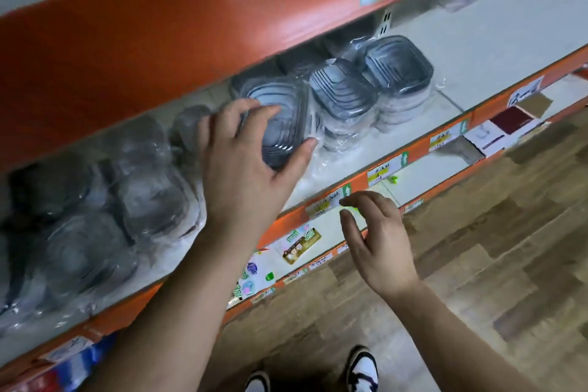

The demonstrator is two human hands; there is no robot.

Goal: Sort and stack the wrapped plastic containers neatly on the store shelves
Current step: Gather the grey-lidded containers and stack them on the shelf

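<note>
A store aisle: the white middle shelf (423,105) with orange edging runs from near left to far right above a wood-pattern floor (477,264). Blurred round wrapped packs (149,200) fill its left; two rectangular grey-lidded stacks (369,83) stand to the right. Touching their left side sits the wrapped container (280,130), long axis running near to far. The left hand (245,162) spans its width, fingers spread, thumb on the near right edge, clasping it. The right hand (378,239) hovers nearer, at the shelf lip, loosely curled and holding nothing, so the left looks set to shift it
</note>
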